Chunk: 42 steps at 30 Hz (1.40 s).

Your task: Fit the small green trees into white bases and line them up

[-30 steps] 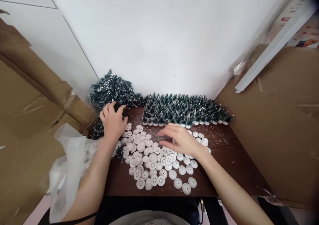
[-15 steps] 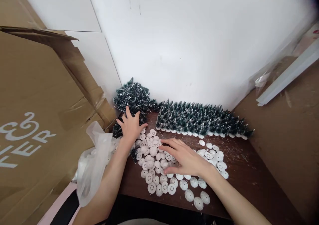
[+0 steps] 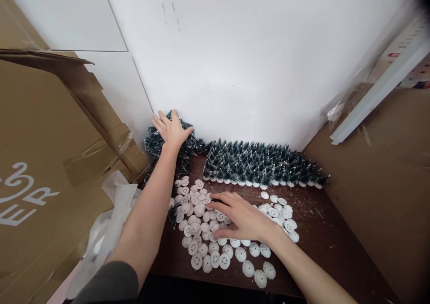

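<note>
My left hand (image 3: 172, 129) lies open with spread fingers on a heap of small dark green trees (image 3: 152, 141) with white-flecked tips, at the back left. My right hand (image 3: 242, 216) hovers low over or rests on the scattered white round discs (image 3: 199, 210), its fingers apart and nothing visibly held. Whether it touches the discs cannot be told. Behind the discs, rows of small green trees (image 3: 248, 160) stand upright on white bases. One loose tree (image 3: 173, 215) lies at the left edge of the discs.
The dark brown tabletop (image 3: 322, 241) carries white flecks. A large cardboard box (image 3: 43, 138) stands left, with a translucent plastic bag (image 3: 116, 196) beside it. A white wall (image 3: 235, 62) rises behind. Cardboard (image 3: 376, 169) and a white strip (image 3: 379, 80) bound the right.
My left hand has moved up and away, from the near side of the tree heap onto its top. My right hand keeps nearly the same place over the discs. The view has shifted slightly.
</note>
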Available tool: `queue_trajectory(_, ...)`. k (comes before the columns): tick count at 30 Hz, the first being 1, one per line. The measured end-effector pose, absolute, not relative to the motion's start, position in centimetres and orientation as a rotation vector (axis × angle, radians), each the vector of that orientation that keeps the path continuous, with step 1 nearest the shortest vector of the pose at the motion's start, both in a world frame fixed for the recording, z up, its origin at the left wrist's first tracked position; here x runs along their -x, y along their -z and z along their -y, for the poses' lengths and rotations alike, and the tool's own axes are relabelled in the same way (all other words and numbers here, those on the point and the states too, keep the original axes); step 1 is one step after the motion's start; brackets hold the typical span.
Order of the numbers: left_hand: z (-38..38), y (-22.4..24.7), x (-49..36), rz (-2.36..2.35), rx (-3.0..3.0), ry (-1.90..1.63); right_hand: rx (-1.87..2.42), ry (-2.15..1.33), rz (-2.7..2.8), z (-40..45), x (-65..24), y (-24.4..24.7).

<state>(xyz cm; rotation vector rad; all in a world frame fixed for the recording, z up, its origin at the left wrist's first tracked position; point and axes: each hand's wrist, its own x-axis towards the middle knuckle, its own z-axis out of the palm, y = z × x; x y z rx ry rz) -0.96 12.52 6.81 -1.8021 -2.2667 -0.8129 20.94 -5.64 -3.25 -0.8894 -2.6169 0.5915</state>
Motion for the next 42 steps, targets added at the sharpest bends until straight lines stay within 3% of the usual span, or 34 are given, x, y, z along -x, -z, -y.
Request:
queue_trajectory(5,-15.4,-6.8,1.4,2.449,1.753,0.626,0.900,-0.606,2.616,5.6,-20.9,3.2)
queue_trajectory(19,-15.3,-6.7,2.9,2.381,1.874,0.637,0.916,-0.664,2.607,5.6,-21.0,2.9)
queue_trajectory(42,-13.9,-8.8,4.1,1.906,1.698,1.505,0.934,-0.657,2.617,5.5,-21.0,3.0)
